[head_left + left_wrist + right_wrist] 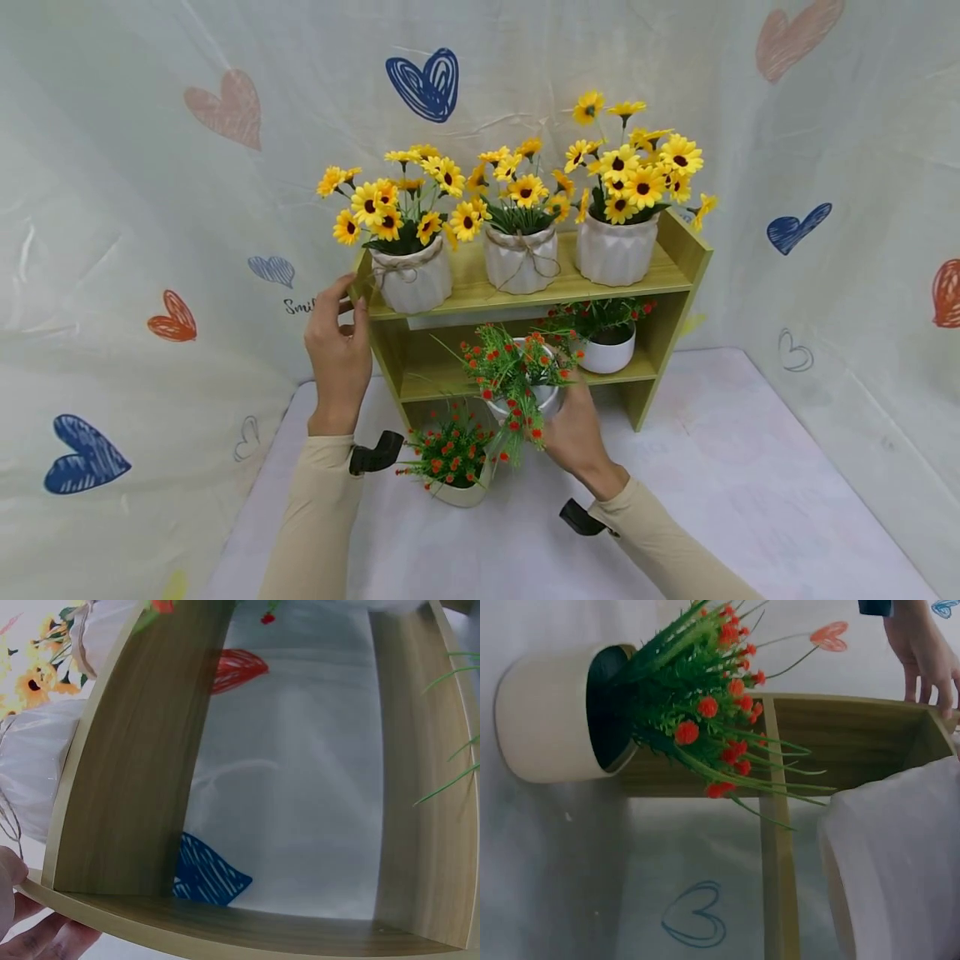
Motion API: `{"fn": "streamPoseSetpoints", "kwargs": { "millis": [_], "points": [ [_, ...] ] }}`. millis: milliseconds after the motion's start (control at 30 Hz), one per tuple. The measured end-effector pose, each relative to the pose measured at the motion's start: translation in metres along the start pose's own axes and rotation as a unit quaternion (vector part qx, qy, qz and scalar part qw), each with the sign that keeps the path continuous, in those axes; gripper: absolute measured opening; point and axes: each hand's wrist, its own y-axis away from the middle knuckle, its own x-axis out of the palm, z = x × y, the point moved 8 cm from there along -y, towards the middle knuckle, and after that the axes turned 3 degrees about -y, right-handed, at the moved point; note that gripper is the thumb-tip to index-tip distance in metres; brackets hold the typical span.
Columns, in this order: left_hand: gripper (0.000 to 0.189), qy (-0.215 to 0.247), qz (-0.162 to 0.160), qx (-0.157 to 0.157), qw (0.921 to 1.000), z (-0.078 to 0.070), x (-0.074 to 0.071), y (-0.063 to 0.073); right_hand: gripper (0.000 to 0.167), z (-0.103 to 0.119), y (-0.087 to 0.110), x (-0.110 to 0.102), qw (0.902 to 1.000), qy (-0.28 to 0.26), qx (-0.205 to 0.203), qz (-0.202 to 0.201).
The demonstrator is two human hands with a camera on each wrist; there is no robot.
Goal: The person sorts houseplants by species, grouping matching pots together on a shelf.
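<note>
My left hand point(339, 358) grips the upper left side panel of a small wooden shelf point(663, 350). In the left wrist view its fingertips point(45, 937) curl round the panel's edge. My right hand point(577, 429) holds a white pot point(551, 402) with red-flowered greenery point(506, 362), raised before the shelf and tilted forward. The right wrist view shows this held pot point(900, 847) large at the right. Below it, on the table, stands a cream pot point(461, 496) of similar red flowers. Another white pot point(609, 356) with red flowers sits at the right of the middle board.
Three pale ribbed pots of yellow daisies, left point(412, 279), centre point(521, 262) and right point(617, 250), line the top board. Heart-printed sheeting point(480, 33) hangs behind and on both sides. A white tabletop point(720, 467) lies under the shelf.
</note>
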Motion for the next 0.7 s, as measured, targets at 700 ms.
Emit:
{"fn": "streamPoseSetpoints", "kwargs": {
  "millis": [700],
  "points": [
    [0.032, 0.000, -0.001, -0.004, 1.0000, -0.001, 0.001, 0.000, 0.082, -0.027, -0.047, 0.030, 0.9838, 0.141, 0.107, -0.028]
  ]
}}
